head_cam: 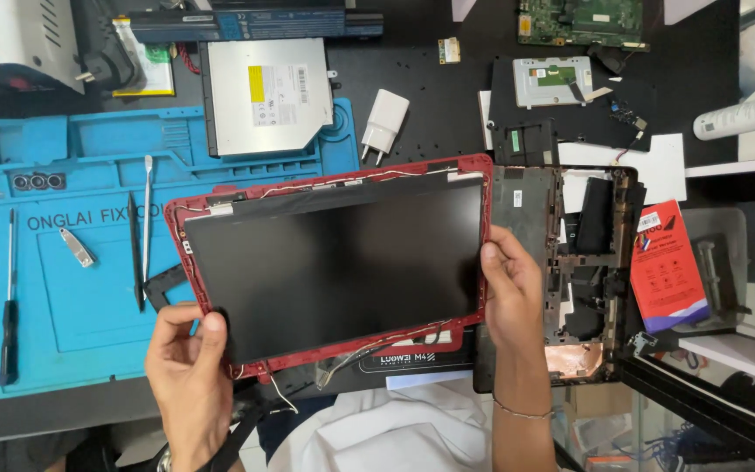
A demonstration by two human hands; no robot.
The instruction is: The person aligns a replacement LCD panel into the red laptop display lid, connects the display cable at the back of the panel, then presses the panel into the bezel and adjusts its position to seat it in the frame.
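Laptop screen [334,262] in one red lid — two hands, left [187,358] and right [510,293], clamped on opposite edges

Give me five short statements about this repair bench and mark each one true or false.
1. Both hands hold the red screen lid. True: the left hand grips its lower left corner, the right hand its right edge.
2. The panel in the lid is lit. False: it is dark.
3. A white charger lies on the black surface above the lid. True.
4. The optical drive sits under the right hand. False: it lies at the top edge of the blue mat, left of the charger.
5. The laptop base is fully closed up. False: it lies open, its inner parts showing, right of the lid.
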